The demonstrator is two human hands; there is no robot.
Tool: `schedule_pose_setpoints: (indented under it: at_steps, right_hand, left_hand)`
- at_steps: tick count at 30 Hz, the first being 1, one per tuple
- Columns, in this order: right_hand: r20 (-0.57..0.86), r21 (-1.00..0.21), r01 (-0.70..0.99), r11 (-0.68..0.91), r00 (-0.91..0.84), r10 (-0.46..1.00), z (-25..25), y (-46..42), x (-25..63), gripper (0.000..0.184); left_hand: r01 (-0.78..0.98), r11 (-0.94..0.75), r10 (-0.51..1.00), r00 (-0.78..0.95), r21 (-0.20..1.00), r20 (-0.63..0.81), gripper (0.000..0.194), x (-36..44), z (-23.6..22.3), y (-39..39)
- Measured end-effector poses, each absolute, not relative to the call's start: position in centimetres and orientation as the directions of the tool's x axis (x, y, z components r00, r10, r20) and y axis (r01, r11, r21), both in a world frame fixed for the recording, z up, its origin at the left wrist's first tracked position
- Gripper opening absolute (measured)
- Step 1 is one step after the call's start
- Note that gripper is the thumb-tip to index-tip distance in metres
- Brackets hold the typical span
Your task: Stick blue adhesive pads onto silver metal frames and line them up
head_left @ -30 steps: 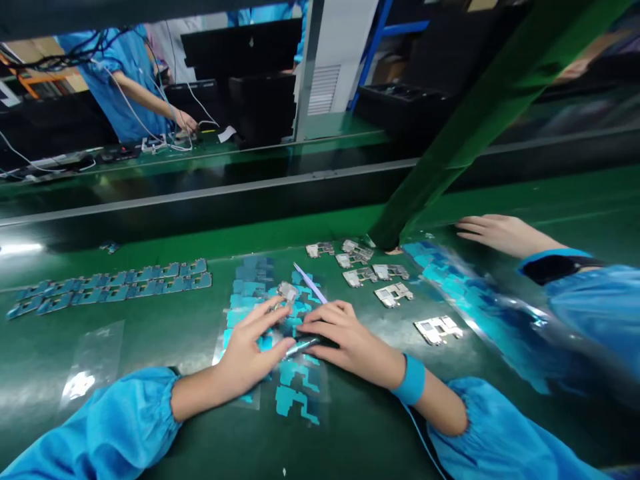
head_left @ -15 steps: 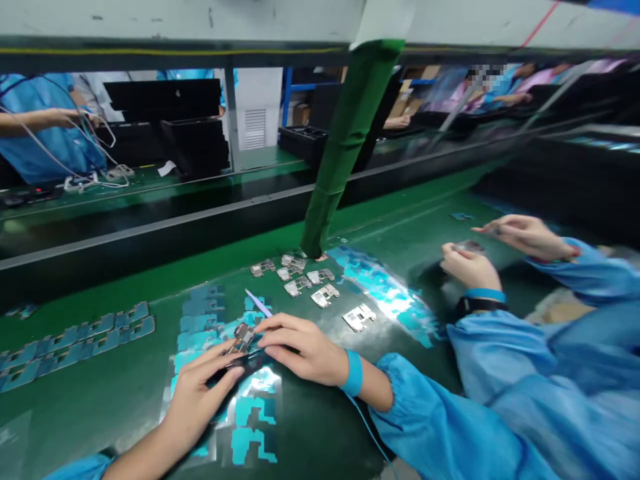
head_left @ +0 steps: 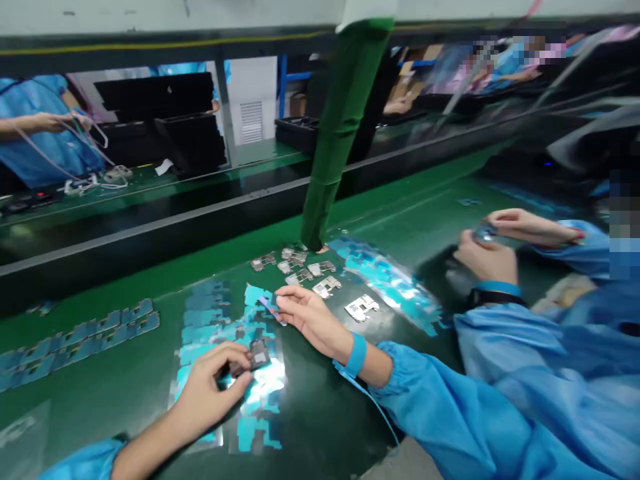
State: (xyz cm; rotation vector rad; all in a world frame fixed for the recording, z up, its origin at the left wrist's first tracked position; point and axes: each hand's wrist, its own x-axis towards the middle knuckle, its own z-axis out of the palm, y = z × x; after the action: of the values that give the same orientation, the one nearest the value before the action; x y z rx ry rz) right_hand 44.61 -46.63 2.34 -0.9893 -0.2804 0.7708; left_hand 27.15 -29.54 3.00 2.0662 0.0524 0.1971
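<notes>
My left hand [head_left: 213, 387] pinches a small metal frame part [head_left: 258, 355] just above a clear sheet of blue stickers [head_left: 250, 387] on the green bench. My right hand [head_left: 307, 319] is raised a little over the sheet, its fingertips shut on thin purple tweezers [head_left: 270, 309] that carry a blue sticker [head_left: 257, 295]. A blue wrist strap [head_left: 356, 355] circles my right wrist. Several more metal frame parts [head_left: 320, 277] lie beyond my right hand, near the green post [head_left: 340, 133].
A co-worker on the right in a blue gown holds a small part in both hands [head_left: 493, 247]. Rows of blue parts [head_left: 85, 337] lie at left; a shiny sticker sheet [head_left: 390, 280] lies at centre right. Another person [head_left: 45, 127] handles cables across the conveyor, by black trays [head_left: 160, 127].
My right hand has lifted off the sheet and now holds the tweezers with a blue sticker. My left hand has drawn the metal part toward me. The co-worker's hands moved closer together.
</notes>
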Motion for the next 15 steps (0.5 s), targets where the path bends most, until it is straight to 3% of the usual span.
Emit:
schedule_pose_setpoints:
  at_steps: [2, 7, 11, 15]
  right_hand:
    - [-0.112, -0.872, -0.407, 0.271, 0.705, 0.7, 2.2, -46.7, 44.4, 0.036]
    - [-0.047, -0.974, -0.199, 0.109, 0.647, 0.761, 1.9, -47.0, 44.0, 0.027]
    - [-0.097, -0.985, -0.171, 0.004, 0.576, 0.812, 1.7, -47.0, 43.5, 0.026]
    - [-0.117, -0.982, -0.19, -0.002, 0.595, 0.795, 1.5, -46.9, 43.3, 0.028]
  left_hand:
    - [0.049, -0.376, 0.212, 0.977, 0.925, 0.034, 0.01, 27.5, 2.9, -30.0]
    - [0.138, -0.117, 0.256, 0.961, 0.983, -0.105, 0.037, 27.6, 2.2, -30.3]
    - [0.153, -0.052, 0.23, 0.963, 0.987, -0.138, 0.042, 27.5, 2.2, -30.3]
    - [0.211, -0.049, 0.275, 0.943, 0.976, -0.19, 0.037, 27.6, 2.2, -30.4]
